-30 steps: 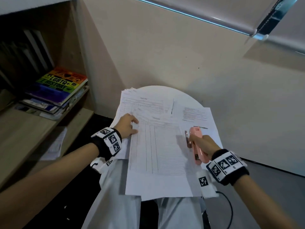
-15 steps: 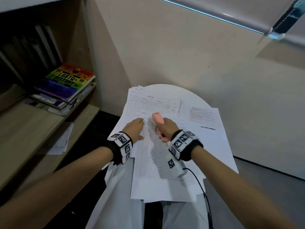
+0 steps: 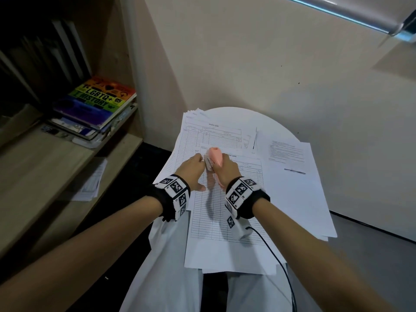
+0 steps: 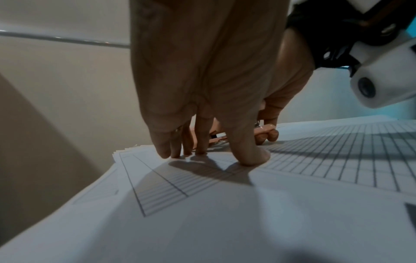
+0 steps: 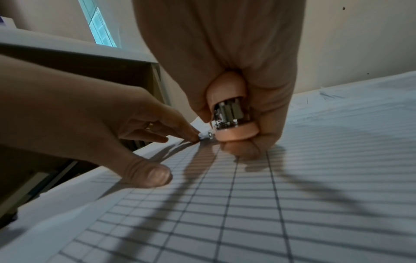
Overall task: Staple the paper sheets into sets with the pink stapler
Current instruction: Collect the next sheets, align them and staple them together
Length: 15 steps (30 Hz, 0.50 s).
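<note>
The gridded white paper sheets [image 3: 225, 199] read "STOCK CARD"; the right hand [image 3: 227, 170] clenched the pink plastic stapler [image 3: 215, 155], while the left hand [image 3: 191, 170] pressed straight fingertips [image 4: 252, 156] down.

My head camera looks down from above at the paper sheets [image 3: 227, 212]. Both wrist cameras sit low, very close, facing along the fingers. All three share the pink stapler [image 3: 215, 156].

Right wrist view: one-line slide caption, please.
Right hand grips the pink stapler over the gridded paper sheets while left hand fingers steady the corner.
</note>
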### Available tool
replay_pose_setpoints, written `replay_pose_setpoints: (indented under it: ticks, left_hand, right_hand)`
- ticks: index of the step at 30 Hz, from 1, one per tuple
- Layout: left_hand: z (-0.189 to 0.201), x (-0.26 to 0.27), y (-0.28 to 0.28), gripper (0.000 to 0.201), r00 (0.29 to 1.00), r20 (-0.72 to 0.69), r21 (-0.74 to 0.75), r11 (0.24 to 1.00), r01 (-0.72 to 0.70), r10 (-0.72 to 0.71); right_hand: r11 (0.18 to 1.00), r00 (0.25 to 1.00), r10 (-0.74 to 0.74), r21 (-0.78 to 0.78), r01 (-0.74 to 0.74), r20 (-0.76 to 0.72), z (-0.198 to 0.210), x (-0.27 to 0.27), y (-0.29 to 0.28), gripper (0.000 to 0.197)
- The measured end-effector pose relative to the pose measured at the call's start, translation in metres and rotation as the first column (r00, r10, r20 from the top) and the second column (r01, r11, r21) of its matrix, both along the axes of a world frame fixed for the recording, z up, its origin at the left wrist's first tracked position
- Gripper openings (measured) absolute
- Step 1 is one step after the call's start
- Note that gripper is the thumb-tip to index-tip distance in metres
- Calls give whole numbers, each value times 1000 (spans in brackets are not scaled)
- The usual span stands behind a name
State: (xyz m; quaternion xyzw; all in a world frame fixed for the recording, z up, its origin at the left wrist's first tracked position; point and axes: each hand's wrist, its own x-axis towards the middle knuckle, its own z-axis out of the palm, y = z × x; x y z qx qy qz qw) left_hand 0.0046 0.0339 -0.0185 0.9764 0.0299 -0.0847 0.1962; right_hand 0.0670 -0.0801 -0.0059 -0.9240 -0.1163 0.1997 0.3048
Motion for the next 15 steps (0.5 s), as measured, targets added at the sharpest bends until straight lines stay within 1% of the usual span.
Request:
replay_pose_setpoints:
  ticks: [2,5,9,13,15]
  left_hand:
    - [2,2,-1,60,1000,-12,9,1000,-1,1]
    - [4,3,-2,62,1000,-13,-9,1000,10,-10]
    - [3,1,0,68,1000,-15,-55,998,22,-23]
    - [3,1,0,71,1000,-18,-45,999,22,-23]
    - [2,1,1,72,999,-18,-52,998,27,-28]
  right_hand:
    - [1000,999,-30,-2,30,13,-4,0,-1,43]
    - [999,998,-46,-15,46,40,-7,3,4,43]
    - [998,999,-20,-59,23,50,-9,11,14,39]
    - [996,993,49,-80,-40,110,-14,11,13,35]
    - [996,993,37,-86,-27,113,-16,10,13,35]
